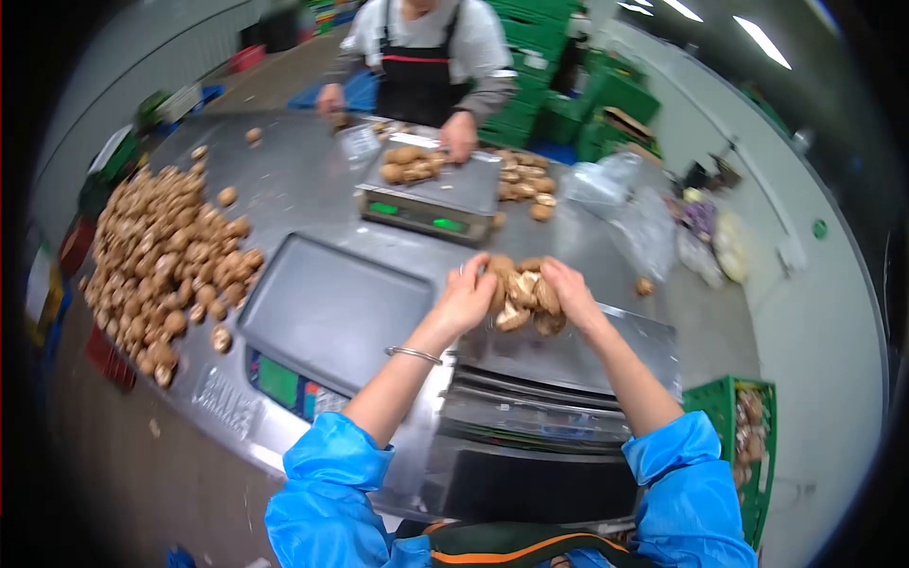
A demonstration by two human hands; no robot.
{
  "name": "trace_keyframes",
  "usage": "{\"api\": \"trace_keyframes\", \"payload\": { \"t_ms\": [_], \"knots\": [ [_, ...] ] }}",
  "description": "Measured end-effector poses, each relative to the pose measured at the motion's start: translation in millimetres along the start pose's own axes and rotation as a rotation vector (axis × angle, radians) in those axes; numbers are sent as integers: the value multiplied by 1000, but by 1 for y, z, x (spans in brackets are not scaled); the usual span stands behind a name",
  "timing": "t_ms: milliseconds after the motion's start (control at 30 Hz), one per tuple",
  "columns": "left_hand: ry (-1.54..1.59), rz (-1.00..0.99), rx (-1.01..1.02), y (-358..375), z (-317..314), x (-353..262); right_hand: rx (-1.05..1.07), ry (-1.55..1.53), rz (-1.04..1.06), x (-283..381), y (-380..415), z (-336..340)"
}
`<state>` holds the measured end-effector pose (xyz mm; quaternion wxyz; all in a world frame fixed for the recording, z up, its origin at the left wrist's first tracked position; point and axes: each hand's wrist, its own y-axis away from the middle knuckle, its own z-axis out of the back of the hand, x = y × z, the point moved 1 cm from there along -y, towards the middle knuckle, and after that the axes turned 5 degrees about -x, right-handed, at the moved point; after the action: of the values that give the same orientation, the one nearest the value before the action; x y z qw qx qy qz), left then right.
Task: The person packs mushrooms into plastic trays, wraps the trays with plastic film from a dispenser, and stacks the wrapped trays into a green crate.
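**Clasping a bunch of mushrooms between two bare hands**

Nearest, wearing blue sleeves (327, 488) bunched up on both forearms and, at the waist, a dark apron (511, 537) with an orange stripe. Standing before a machine (540, 483) with a black front and a shiny flat top. Off to the right, close to a green crate (767, 473) with brownish contents too blurred to name. On the left wrist, wearing a silver bracelet (414, 356).

Grasping the bunch of mushrooms (519, 292) from one side with the left hand (466, 295) and from the opposite side with the right hand (572, 295), over the far part of the machine's top; cannot tell contact from hovering there.

To the left of the machine, on a metal worktop (312, 180), next to a scale (341, 298) with a wide grey tray and a green display (277, 381). Further left, alongside a big heap of loose mushrooms (166, 260). To the right, near a single mushroom (645, 285) and, beyond, clear plastic bags (606, 180).

Farther off, facing a second scale (426, 204) with more mushrooms (412, 166) on top, and a co-worker (417, 76) in a dark apron, with stacked green crates (532, 57) behind.
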<state>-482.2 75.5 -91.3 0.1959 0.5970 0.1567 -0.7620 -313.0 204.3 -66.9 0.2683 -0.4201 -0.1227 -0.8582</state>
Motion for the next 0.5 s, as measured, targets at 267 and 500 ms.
{"api": "trace_keyframes", "payload": {
  "t_ms": [267,500],
  "knots": [
    [-349,-96,242,26,-166,-29,-92,255,-394,-109,97,108],
    [-799,-412,-150,125,-101,-49,-377,198,-217,-120,188,179]
  ]
}}
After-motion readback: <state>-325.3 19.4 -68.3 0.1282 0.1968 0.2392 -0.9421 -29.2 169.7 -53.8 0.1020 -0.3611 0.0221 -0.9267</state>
